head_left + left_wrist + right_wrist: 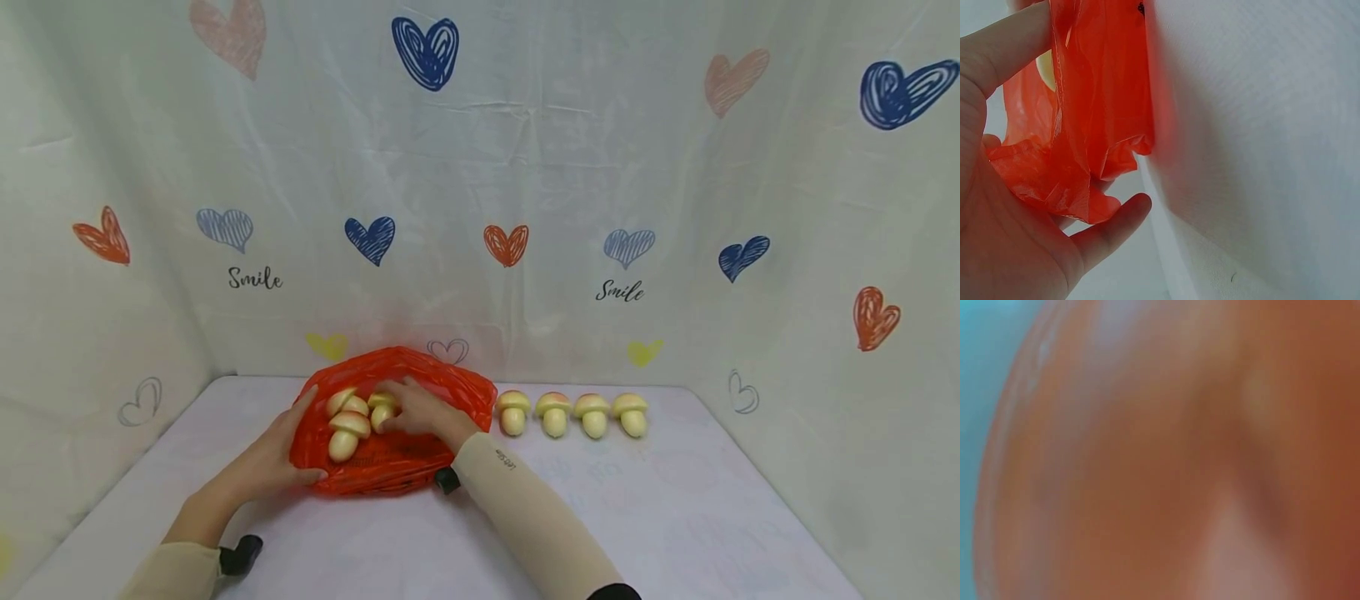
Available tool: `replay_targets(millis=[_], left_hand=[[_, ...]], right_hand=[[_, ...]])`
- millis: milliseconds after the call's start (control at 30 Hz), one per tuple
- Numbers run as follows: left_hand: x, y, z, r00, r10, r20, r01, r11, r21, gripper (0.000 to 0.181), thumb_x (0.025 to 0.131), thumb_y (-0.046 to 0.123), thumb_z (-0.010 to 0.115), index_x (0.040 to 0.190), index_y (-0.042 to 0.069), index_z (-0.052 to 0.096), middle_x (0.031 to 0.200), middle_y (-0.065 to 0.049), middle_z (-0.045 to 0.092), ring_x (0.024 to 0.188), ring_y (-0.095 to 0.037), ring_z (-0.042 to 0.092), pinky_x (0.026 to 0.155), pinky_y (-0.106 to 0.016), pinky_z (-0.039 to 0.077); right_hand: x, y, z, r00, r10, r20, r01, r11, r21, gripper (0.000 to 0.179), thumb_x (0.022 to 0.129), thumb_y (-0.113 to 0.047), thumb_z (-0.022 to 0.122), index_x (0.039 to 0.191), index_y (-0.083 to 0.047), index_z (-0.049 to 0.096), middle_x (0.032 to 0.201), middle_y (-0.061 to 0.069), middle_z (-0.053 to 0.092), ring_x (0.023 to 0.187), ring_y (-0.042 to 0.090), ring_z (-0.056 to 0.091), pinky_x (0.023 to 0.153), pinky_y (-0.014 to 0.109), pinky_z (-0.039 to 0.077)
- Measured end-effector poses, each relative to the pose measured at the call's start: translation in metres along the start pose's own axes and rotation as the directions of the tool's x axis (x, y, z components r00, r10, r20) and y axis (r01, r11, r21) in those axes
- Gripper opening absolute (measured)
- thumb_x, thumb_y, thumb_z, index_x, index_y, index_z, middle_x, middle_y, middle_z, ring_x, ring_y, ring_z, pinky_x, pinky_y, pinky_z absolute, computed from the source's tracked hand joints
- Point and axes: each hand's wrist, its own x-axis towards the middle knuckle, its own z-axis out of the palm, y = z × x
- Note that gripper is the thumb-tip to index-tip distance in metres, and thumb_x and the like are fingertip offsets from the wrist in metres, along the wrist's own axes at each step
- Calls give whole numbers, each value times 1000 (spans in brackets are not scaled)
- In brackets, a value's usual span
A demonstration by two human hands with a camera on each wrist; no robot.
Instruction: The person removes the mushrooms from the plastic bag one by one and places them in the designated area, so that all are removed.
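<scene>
A red plastic bag (405, 450) lies with its mouth spread wide on the table, three pale mushrooms with yellow-pink caps showing inside. My left hand (277, 458) holds the bag's left edge, its fingers around the thin plastic; close up, the left hand (1016, 231) has a fold of the red bag (1104, 81) against the palm. Reaching inside from the right, my right hand (420, 408) grips one mushroom (382, 410) between thumb and fingers. Two others, a front mushroom (347, 435) and a back mushroom (345, 402), lie left of it. The right wrist view is a reddish blur.
Right of the bag, several similar mushrooms stand in a row, from the nearest mushroom (513, 412) to the far-right mushroom (630, 414). A white cloth (555, 183) printed with hearts hangs behind the white table (675, 517) and down both sides.
</scene>
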Motion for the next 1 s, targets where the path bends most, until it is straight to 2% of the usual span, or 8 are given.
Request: replay_targets(millis=[100, 367, 500, 733, 1000], left_hand=[[0, 1, 0, 1000, -6, 1, 6, 1000, 1, 121, 68, 31, 86, 154, 13, 4, 142, -32, 29, 127, -51, 32, 94, -68, 36], [1, -1, 1, 1000, -9, 4, 9, 1000, 5, 121, 68, 32, 86, 154, 14, 2, 142, -31, 29, 127, -51, 32, 94, -67, 37], [1, 0, 0, 1000, 6, -3, -6, 1000, 2, 121, 68, 31, 86, 154, 14, 3, 142, -32, 30, 127, -51, 32, 95, -68, 35], [0, 0, 1, 1000, -3, -4, 3, 1000, 5, 121, 68, 31, 86, 154, 14, 3, 142, -31, 30, 127, -51, 32, 95, -68, 36], [-1, 1, 0, 1000, 7, -6, -7, 1000, -3, 120, 68, 30, 86, 154, 13, 4, 142, -32, 29, 127, -51, 32, 95, -68, 35]], right_hand=[[0, 1, -1, 1000, 12, 3, -12, 1000, -2, 56, 85, -42, 69, 135, -38, 44, 138, -3, 41, 116, 14, 47, 99, 41, 44], [0, 2, 1, 1000, 12, -21, -13, 999, -52, 52, 86, -42, 68, 131, -38, 44, 127, -3, 44, 97, 11, 52, 91, 38, 49], [2, 5, 3, 999, 14, -35, -16, 998, -67, 53, 86, -42, 68, 133, -39, 42, 128, -4, 44, 98, 11, 51, 91, 38, 49], [1, 8, 3, 1000, 5, -24, -6, 998, -63, 58, 87, -39, 69, 138, -38, 42, 135, -2, 41, 103, 12, 51, 93, 39, 48], [-1, 9, 0, 1000, -17, -20, 16, 998, -58, 51, 86, -35, 71, 131, -36, 46, 127, -4, 46, 99, 10, 49, 87, 32, 47]])
